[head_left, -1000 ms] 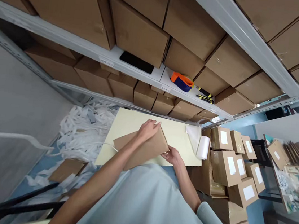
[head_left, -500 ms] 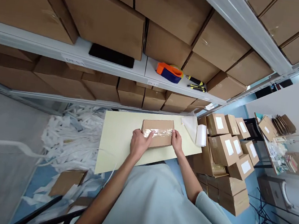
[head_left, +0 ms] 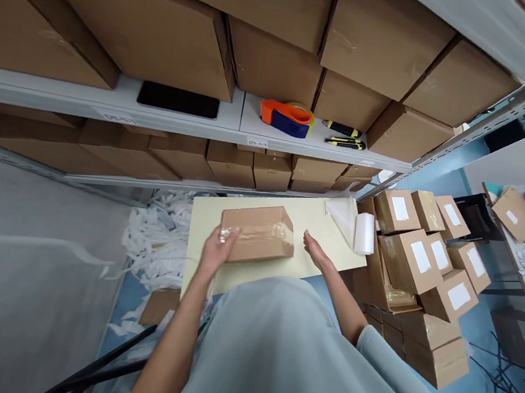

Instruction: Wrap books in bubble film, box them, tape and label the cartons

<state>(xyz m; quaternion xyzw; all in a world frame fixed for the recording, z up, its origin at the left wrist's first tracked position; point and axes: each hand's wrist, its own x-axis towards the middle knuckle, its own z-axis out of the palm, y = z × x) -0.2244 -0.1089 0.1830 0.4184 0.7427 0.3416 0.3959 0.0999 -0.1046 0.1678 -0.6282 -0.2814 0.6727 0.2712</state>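
Observation:
A small cardboard box [head_left: 257,237] with clear tape across its top is over the pale yellow board [head_left: 200,272]. My left hand [head_left: 216,251] grips the box at its left end, thumb on top and the other fingers hidden behind the edge. To the right of the box, and apart from it, my right hand [head_left: 314,249] holds nothing, its fingers stretched out. A white roll of labels or thin sheet [head_left: 364,233] stands at the board's right end, with a loose translucent length trailing from it.
Above the board, a shelf [head_left: 232,130] carries large cartons, a black phone-like slab [head_left: 178,99], an orange and blue tape dispenser [head_left: 286,118] and yellow-black utility knives [head_left: 344,130]. Labelled cartons [head_left: 411,253] are stacked at right. White paper strips [head_left: 161,241] litter the floor at left.
My right hand has let go of the box and opened beside it. The box, held by my left hand, has shifted left and turned slightly. The camera view has shifted too.

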